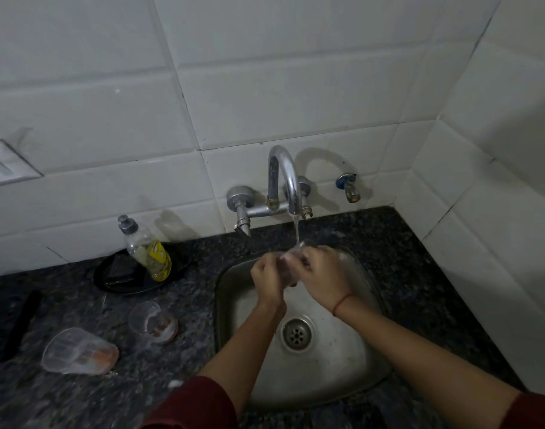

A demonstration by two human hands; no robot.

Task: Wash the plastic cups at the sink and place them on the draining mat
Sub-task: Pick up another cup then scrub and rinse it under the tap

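Observation:
Over the steel sink point(367, 363), both my hands hold a clear plastic cup point(291, 264) under the water running from the curved tap point(283, 178). My left hand point(268, 278) grips the cup from the left and my right hand point(322, 274) grips it from the right; the cup is mostly hidden between them. On the dark counter to the left, one clear cup point(153, 322) with reddish residue stands upright. Another clear cup point(79, 351) with reddish residue lies on its side.
A dish soap bottle point(147, 247) stands on a black round plate point(110, 280) at the back left. A black strip point(23, 320) lies at the far left. White tiled walls close in behind and at the right, with a small valve point(348, 187) beside the tap.

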